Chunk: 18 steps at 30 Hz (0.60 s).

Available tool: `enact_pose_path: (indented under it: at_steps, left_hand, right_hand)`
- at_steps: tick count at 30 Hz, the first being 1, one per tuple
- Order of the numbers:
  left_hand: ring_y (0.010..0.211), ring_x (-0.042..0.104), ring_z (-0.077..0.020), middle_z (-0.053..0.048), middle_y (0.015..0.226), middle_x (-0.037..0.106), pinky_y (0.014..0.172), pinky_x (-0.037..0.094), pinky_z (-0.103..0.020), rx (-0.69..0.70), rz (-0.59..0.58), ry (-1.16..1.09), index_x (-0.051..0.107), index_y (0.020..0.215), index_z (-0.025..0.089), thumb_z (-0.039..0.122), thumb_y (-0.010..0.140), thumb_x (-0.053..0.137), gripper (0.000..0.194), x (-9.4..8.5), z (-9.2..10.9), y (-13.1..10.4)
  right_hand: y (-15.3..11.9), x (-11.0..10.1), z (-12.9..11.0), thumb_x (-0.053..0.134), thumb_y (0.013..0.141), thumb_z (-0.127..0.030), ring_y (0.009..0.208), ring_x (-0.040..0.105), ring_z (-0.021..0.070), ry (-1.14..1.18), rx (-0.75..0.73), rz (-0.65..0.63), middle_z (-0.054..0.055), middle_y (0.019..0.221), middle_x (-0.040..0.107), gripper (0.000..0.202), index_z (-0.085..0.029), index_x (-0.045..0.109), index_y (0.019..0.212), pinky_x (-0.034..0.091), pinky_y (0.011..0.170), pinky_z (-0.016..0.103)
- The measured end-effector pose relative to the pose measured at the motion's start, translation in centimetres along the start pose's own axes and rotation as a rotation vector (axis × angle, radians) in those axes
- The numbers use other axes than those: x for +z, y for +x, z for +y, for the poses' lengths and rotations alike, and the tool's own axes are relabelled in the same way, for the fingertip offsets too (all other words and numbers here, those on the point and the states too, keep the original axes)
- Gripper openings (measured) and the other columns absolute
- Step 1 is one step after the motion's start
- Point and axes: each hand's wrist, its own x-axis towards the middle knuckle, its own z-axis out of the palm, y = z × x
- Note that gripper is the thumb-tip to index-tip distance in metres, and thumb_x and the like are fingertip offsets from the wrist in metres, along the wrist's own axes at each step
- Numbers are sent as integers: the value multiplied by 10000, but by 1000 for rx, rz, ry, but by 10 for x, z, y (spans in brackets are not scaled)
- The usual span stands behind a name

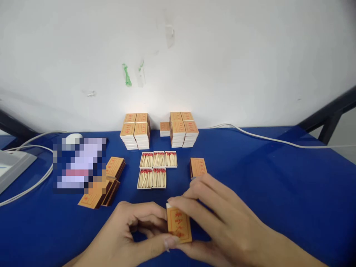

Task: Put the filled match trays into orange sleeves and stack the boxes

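Both hands are on one matchbox (179, 224), front and center over the blue surface (256, 181). Left hand (119, 233): grip clamped on the box, thumb at its lower left corner, fingers along the left side. Right hand (222, 218): grip also closed on it, fingertips at the top end, thumb at the bottom edge. Box is tilted, label toward the camera; a sliver of white inner tray shows at the top. How full it is: can't tell. Lower hands and wrists cut off by the frame.

Hidden/unclear: sleeve pile (198, 166) beyond the right hand is partly covered by its fingers, no count. Flat sleeves (115, 167) at left overlap, at least 3, exact number unreadable. Phone-like device (83, 159) is pixelated, screen unreadable; a rounded white object (73, 137) behind it is partly lost in the same blur. Gray device (18, 167) cut by the left edge, can't identify.

Counts: 5 open trays (159, 187), 3 in the back row, 2 in front, all holding red-tipped matches (146, 178), too dense to count. 2 big matchbox blocks, left block (135, 131) and right block (178, 128), each 4 columns seen from the top; rear layers hidden. 1 short stack (164, 128) just left of the right block, its layers hard to separate.
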Motion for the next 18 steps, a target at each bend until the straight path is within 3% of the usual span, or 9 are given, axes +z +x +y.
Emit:
enact_pose_path:
  at_steps: [3, 6, 9, 14, 18]
  left_hand:
    - [851, 861, -203, -42, 940, 912, 791, 648, -265, -39, 25, -34, 874, 1083, 239, 438, 975, 898, 228, 1, 8, -2]
    - [819, 871, -224, -61, 896, 907, 784, 688, -299, -71, 86, -64, 860, 1104, 218, 478, 976, 885, 291, 4, 17, -5]
    - [805, 873, -228, -67, 880, 900, 767, 701, -302, -68, 99, -66, 852, 1093, 203, 464, 981, 874, 284, 5, 21, -7]
    - [807, 874, -221, -71, 901, 897, 748, 693, -281, -46, 87, -46, 837, 1145, 198, 454, 1014, 836, 288, 4, 20, -8]
    - [775, 867, -213, -62, 867, 888, 727, 690, -277, -22, 99, -41, 835, 1147, 191, 422, 1027, 821, 260, 5, 19, -8]
  right_hand:
    - [3, -14, 14, 773, 1063, -352, 925, 646, 242, 84, 73, 32, 98, 1025, 724, 311, -116, 711, 1256, 604, 852, 429]
    - [1, -30, 37, 892, 978, -380, 1106, 672, 269, 92, 224, 68, 113, 1204, 734, 411, -191, 728, 1304, 609, 926, 419]
    - [-5, -39, 59, 892, 984, -416, 1137, 722, 257, 99, 387, 37, 73, 1284, 746, 459, -287, 725, 1392, 617, 970, 415]
    - [-11, -36, 73, 881, 969, -539, 1109, 761, 282, 88, 476, -11, 57, 1262, 771, 427, -316, 763, 1314, 630, 975, 455]
    - [-10, -30, 71, 848, 1000, -508, 1124, 766, 296, 60, 475, -31, 80, 1316, 774, 433, -306, 766, 1374, 655, 961, 471]
